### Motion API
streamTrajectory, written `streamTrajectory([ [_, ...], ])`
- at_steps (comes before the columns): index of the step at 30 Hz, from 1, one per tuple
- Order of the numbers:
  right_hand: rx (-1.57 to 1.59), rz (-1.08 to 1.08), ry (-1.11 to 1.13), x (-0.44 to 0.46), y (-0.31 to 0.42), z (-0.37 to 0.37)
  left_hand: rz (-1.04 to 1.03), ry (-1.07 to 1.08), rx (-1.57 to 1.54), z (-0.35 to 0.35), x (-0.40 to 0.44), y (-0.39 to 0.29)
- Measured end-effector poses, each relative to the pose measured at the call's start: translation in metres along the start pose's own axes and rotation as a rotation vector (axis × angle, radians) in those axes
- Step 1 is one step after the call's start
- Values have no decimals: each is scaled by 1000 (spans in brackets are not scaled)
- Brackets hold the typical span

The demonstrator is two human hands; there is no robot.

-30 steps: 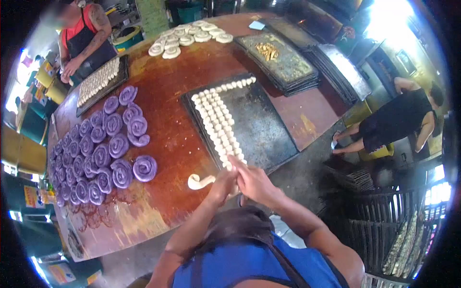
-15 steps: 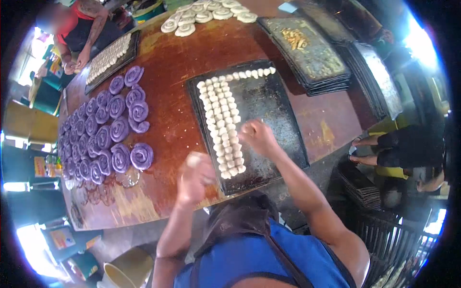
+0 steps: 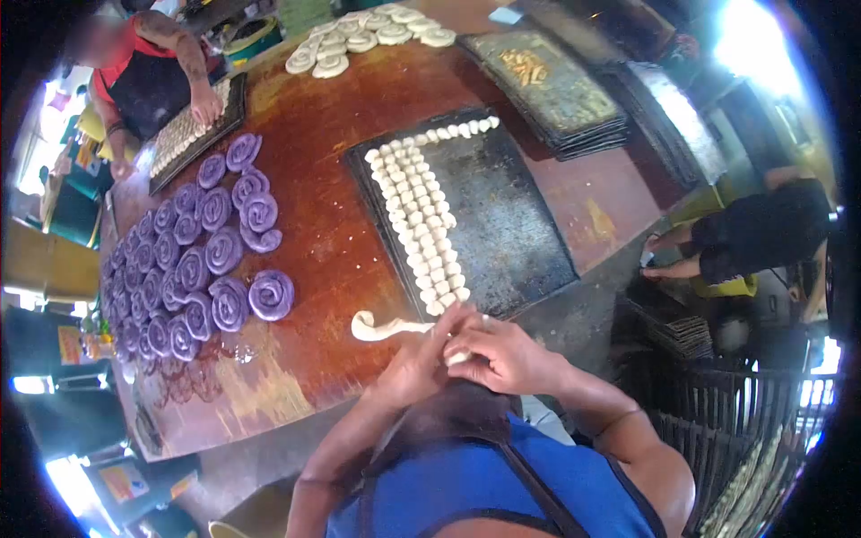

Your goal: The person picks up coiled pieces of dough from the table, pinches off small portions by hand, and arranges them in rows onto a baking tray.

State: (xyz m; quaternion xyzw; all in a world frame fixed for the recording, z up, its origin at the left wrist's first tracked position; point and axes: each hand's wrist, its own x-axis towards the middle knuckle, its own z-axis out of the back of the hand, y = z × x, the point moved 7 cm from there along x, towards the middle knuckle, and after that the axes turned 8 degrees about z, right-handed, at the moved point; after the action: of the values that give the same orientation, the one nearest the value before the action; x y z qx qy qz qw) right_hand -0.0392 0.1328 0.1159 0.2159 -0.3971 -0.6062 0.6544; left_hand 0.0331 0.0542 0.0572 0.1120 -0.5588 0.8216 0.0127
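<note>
A rope of pale dough (image 3: 381, 328) lies on the table edge, its curled end to the left. Its other end runs into my left hand (image 3: 417, 366), closed around it. Pressed against the left is my right hand (image 3: 511, 357), with its fingers curled and a small bit of pale dough (image 3: 458, 358) showing between them. Just beyond both hands sits a dark baking tray (image 3: 516, 224). Rows of small dough pieces (image 3: 421, 220) fill its left side, and one row runs along its far edge.
Purple dough coils (image 3: 229, 305) cover the table's left part, and pale coils (image 3: 332, 65) lie at the back. Stacked trays (image 3: 574, 108) stand at the right. Across the table a person (image 3: 157, 81) works over another filled tray (image 3: 197, 134); a second person (image 3: 762, 233) is at the right.
Both hands have come together at the tray's near edge; before, the right was over the tray and the left beside it. The dough rope now shows on the table. The other person's hand moved onto their tray.
</note>
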Motion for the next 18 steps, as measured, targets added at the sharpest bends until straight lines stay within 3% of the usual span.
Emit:
streamTrajectory([
  [2,51,-227,-204,-9,-11,0,28,54,-90,-12,-10,26],
  [3,29,-234,-211,-9,-16,-14,315,106,-295,-28,-14,69],
  [5,-206,-413,-274,-8,-38,-32,582,168,-499,-32,-12,71],
  [6,-300,-260,-362,-7,-7,-27,688,191,-756,-19,-6,34],
  [8,-280,-255,-462,-16,-18,-15,763,-37,-902,-21,1,34],
  [9,-242,-263,-563,-25,-24,-8,775,-35,-907,-32,0,58],
  [10,-389,-248,-550,-8,-7,4,451,9,-573,-25,15,47],
  [12,-390,-278,-460,6,-25,1,221,-5,-246,-18,27,16],
  [13,-400,-289,-372,15,-37,5,218,-18,-236,-10,31,5],
  [15,-176,-183,-404,10,-48,19,732,84,-685,-15,11,32],
  [16,115,-198,-297,2,-67,18,752,65,-684,-1,14,37],
  [17,403,-207,-188,-2,-82,17,487,-245,-1012,38,27,35],
  [18,274,-342,-166,-5,-105,25,183,-561,-1298,71,28,35],
])
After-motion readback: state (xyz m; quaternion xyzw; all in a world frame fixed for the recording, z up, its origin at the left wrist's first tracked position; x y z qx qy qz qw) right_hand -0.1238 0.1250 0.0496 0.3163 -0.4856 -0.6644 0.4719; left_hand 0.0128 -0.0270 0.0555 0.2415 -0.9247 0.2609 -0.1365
